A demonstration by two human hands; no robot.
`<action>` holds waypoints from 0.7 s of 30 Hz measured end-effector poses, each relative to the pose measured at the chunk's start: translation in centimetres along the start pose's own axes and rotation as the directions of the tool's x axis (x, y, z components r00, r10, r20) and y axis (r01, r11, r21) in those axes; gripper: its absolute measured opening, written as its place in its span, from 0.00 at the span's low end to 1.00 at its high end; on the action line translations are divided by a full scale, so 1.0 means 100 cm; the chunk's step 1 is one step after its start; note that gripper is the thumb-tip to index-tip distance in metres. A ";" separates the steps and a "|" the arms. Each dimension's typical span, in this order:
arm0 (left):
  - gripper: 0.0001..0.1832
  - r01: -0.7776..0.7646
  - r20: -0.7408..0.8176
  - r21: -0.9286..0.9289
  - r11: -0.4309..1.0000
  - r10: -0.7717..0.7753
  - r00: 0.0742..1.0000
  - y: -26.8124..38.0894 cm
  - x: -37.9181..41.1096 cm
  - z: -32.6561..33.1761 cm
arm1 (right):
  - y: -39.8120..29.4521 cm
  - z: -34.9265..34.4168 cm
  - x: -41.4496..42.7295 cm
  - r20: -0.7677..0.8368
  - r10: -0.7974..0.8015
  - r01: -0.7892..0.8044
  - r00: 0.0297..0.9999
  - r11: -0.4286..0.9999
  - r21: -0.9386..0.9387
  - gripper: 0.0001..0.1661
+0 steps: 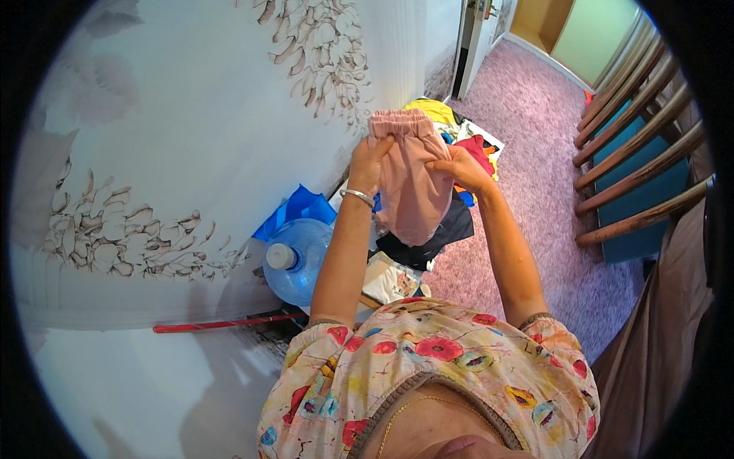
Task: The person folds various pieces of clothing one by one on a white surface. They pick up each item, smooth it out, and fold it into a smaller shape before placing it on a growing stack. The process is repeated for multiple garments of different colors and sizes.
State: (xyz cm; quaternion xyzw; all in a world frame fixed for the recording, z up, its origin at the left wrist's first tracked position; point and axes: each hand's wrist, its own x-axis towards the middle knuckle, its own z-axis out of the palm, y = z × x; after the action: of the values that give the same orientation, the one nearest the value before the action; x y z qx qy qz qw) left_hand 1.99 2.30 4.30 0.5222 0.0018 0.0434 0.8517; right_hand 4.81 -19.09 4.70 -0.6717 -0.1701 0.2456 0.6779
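Pink elastic-waisted pants (410, 183), apparently folded lengthwise, hang between my two hands with the gathered waistband at the top. My left hand (373, 163) grips their left edge just below the waistband, thumb across the front. On the other edge, my right hand (461, 167) pinches the cloth between thumb and fingers. Below and behind the pants lies a black garment (453, 235). Nearer to me is a white printed garment (390, 281). Beyond my hands, a yellow garment (430, 108) and a red garment (476, 152) lie in a pile.
A large blue water bottle (295, 261) with a white cap stands left of my left forearm, beside a blue bag (298, 209). A red stick (223, 325) lies near the wall. Curved wooden bars (636, 120) rise at the right over pinkish carpet (527, 149).
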 end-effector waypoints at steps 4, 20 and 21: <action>0.14 0.000 -0.044 0.122 0.993 0.006 0.999 -0.002 0.002 -0.002 | 0.011 -0.010 0.011 -0.035 -0.033 0.027 0.999 0.987 -0.158 0.16; 0.15 -0.161 -0.028 0.244 0.956 0.173 0.985 0.034 0.109 0.022 | -0.061 -0.048 0.100 -0.410 -0.399 0.068 0.820 0.779 -0.623 0.16; 0.15 -0.147 -0.023 0.246 0.958 0.158 0.987 0.034 0.108 0.027 | -0.056 -0.055 0.101 -0.413 -0.411 0.076 0.813 0.777 -0.624 0.16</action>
State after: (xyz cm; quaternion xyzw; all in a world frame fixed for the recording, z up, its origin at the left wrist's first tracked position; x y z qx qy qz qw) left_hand 12.61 2.22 9.01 0.6202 -0.0153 0.1194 0.7752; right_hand 16.76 -17.86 9.02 -0.8570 -0.1330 -0.1064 0.4864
